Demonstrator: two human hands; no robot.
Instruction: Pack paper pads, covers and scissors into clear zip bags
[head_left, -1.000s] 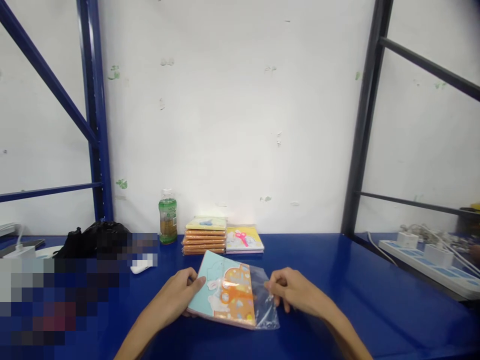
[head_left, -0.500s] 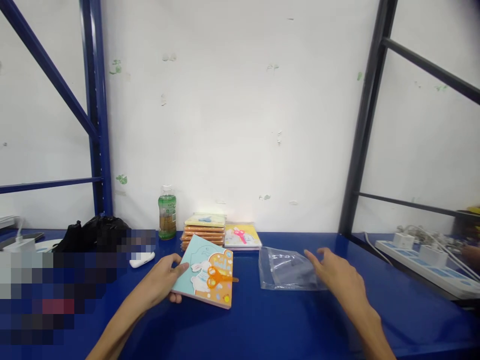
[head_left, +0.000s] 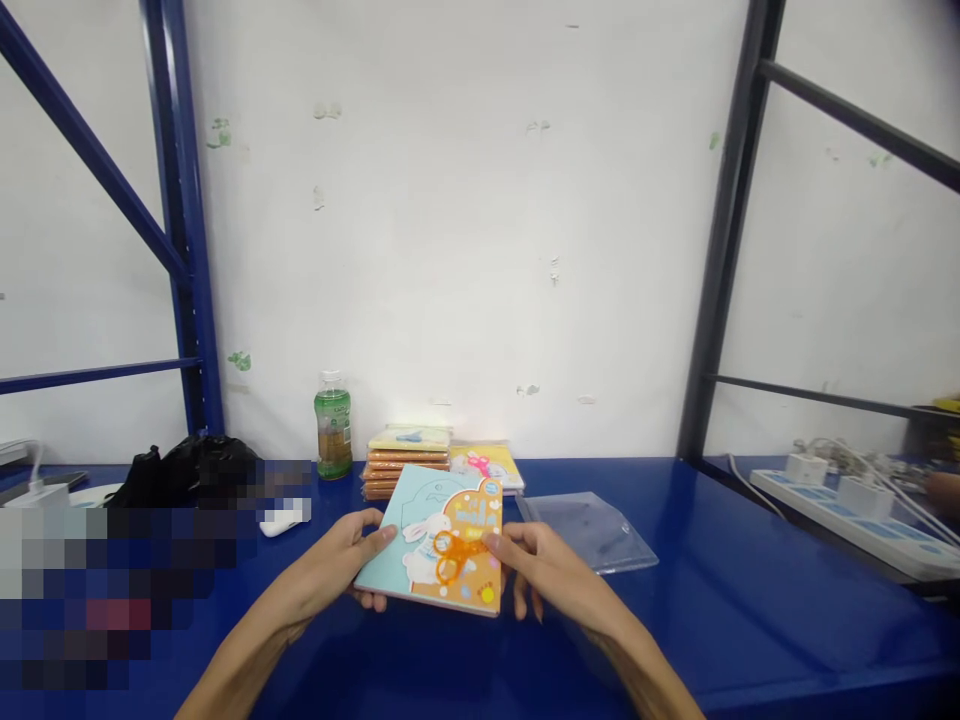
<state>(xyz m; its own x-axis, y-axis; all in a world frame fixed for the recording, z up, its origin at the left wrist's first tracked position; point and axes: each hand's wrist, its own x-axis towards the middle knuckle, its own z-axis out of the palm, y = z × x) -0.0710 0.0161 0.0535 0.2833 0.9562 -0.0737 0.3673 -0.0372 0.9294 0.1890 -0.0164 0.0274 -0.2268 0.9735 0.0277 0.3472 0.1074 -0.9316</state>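
A square booklet with a rabbit picture on a light blue and orange cover is held above the blue table. Orange scissors lie on its cover. My left hand grips the booklet's left edge, thumb on top and fingers beneath. At the right edge, my right hand pinches the booklet, its thumb by the tip of the scissors. A clear plastic bag lies flat on the table, just beyond my right hand.
Behind the booklet stand a stack of wrapped booklets and another with pink scissors. A green bottle, a white case and a black bag are left. A power strip lies right.
My right hand has let go of the plastic bag area, moved left and taken hold of the booklet's right edge. The booklet has shifted right with my left hand. The bag now lies flatter.
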